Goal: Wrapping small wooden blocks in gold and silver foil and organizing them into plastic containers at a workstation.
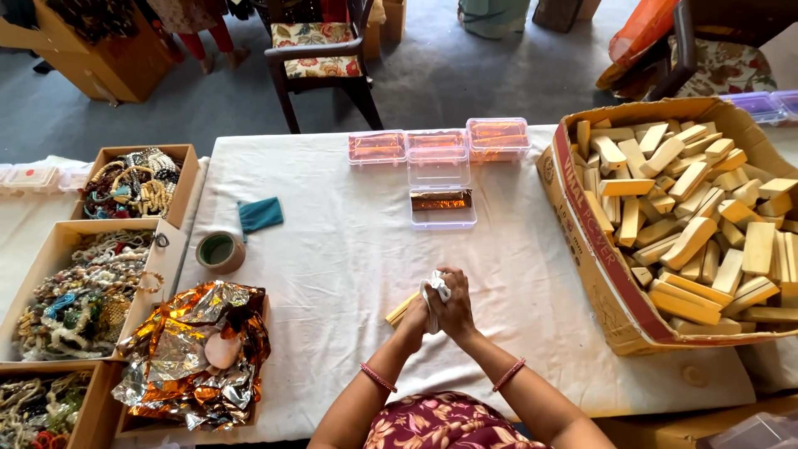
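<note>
Between both hands, wiping: left hand (413,320) grips wooden block (401,309), right hand (453,306) closed on white cloth (435,291); next probably needs turning block.

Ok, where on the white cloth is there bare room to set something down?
Bare cloth lies between the hands and the carton of wooden blocks, and again between the tape roll and the clear plastic boxes. The left edge is crowded with foil sheets and bead trays.
</note>
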